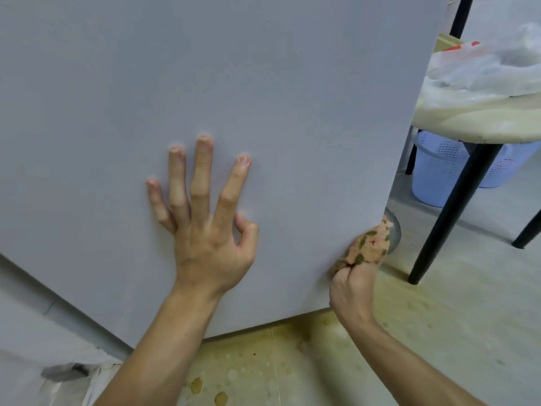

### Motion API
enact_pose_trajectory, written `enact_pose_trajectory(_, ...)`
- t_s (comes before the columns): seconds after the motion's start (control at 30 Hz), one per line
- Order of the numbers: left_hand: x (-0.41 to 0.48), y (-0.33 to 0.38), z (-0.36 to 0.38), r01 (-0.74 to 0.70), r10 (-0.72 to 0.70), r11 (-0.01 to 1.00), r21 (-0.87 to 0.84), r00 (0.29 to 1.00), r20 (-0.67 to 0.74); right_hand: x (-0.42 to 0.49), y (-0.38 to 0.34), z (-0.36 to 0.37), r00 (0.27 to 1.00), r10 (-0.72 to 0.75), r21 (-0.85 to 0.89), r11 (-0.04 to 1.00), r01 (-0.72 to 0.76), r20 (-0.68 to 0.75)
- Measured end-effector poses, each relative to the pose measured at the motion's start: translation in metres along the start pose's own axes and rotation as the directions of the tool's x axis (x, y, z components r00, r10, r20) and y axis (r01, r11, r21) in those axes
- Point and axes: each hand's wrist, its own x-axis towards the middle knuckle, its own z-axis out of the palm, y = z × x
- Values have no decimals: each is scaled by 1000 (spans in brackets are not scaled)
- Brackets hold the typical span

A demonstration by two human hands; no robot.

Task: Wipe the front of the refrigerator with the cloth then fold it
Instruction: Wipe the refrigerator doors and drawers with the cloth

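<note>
The left hand (205, 238) lies flat with fingers spread on the grey refrigerator (234, 83) front, its grip open. The right hand (354, 285) has its grip closed around the bunched patterned cloth (369, 247), pressed at the door's lower right edge. Stained floor (439, 317) lies open below and right. A blue basket (445, 171) sits under the counter (468, 118); its contents are hidden.

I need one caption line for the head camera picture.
Left hand flat on the refrigerator front; right hand presses a bunched cloth at its lower right edge.
</note>
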Motion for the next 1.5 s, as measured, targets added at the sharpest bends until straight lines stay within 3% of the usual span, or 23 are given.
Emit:
enact_pose_trajectory(0.13, 0, -9, -5, 2, -2, 1000, -13, 1000, 10, 38, -67, 17, 974, -34, 216, 973, 84, -224)
enact_pose_trajectory(0.2, -2, -15, -9, 0, 0, 1000, -7, 1000, 15, 46, -94, 22, 926, -213, 235, 927, 292, -312)
enact_pose_trajectory(0.23, -1, -19, -11, 1, -1, 1000, 0, 1000, 14, 45, -110, 25, 890, -345, 136, 908, 397, -297)
enact_pose_trajectory(0.3, 1, -26, -15, 16, -17, 1000, 6, 1000, 8, 43, -143, 39, 795, -561, -33, 821, 569, -231)
enact_pose_trajectory(0.4, 6, -36, -22, 44, -44, 999, 3, 999, -23, 25, -189, 63, 629, -752, -166, 657, 735, -196)
enact_pose_trajectory(0.47, 7, -41, -26, 85, -85, 996, -14, 996, -40, 11, -195, 78, 561, -817, -175, 577, 798, -137)
enact_pose_trajectory(0.57, 7, -53, -32, 114, -116, 993, -41, 992, -51, -14, -159, 90, 399, -912, -135, 385, 913, 97)
enact_pose_trajectory(0.67, -7, -64, -40, 64, -58, 994, -85, 995, 79, -34, -119, 89, 304, -900, -101, 287, 953, 312)
enact_pose_trajectory(0.8, -37, -66, -56, 74, -47, 988, -137, 980, 195, -37, -121, 70, 310, -871, 50, 354, 934, 381)
enact_pose_trajectory(0.9, -44, -63, -68, 112, -44, 951, -288, 972, 231, -36, -145, 53, 346, -863, 137, 418, 898, 369)
enact_pose_trajectory(1.0, -38, -54, -79, 157, -46, 900, -407, 962, 269, -40, -173, 44, 532, -761, 265, 636, 725, 371)
enact_pose_trajectory(1.1, -25, -48, -91, 343, -151, 773, -533, 916, 372, -46, -199, 40, 707, -550, 295, 835, 465, 444)
enact_pose_trajectory(1.2, -16, -49, -97, 575, -314, 577, -579, 811, 493, -45, -208, 41, 745, -431, 275, 902, 334, 510)
enact_pose_trajectory(1.27, -14, -49, -98, 716, -394, 429, -551, 697, 600, -45, -205, 43, 743, -407, 203, 913, 354, 532)
enact_pose_trajectory(1.33, -16, -46, -101, 844, -488, 287, -452, 535, 689, -52, -201, 42, 748, -296, 98, 949, 298, 594)
enact_pose_trajectory(1.43, -29, -33, -114, 959, -589, 72, -274, 262, 764, -81, -200, 35, 671, 59, -73, 997, -8, 739)
enact_pose_trajectory(1.5, -36, -24, -128, 994, -569, 50, -101, 111, 814, -109, -202, 27, 581, 326, -207, 942, -263, 746)
